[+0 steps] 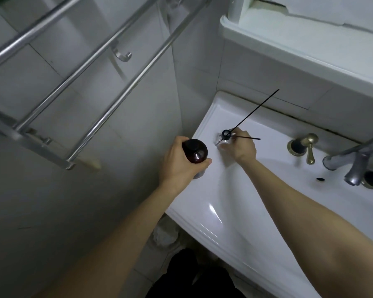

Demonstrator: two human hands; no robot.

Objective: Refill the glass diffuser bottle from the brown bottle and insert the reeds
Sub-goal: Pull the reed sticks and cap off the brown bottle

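My left hand [177,163] grips the brown bottle [195,152] with its black cap on, upright at the left rim of the white sink [213,211]. My right hand [242,146] is wrapped around the small clear glass diffuser bottle [222,143] with a black neck ring, standing on the sink's back left corner. One black reed [254,111] rises out of the neck and leans up to the right. A second, shorter black reed [248,138] lies across my right fingers, pointing right. The glass body is mostly hidden by my fingers.
A brass and black tap handle [303,145] and a grey faucet [353,166] stand at the sink's back right. A metal towel rack [73,87] juts from the tiled wall on the left. A white ledge [299,46] runs above the sink.
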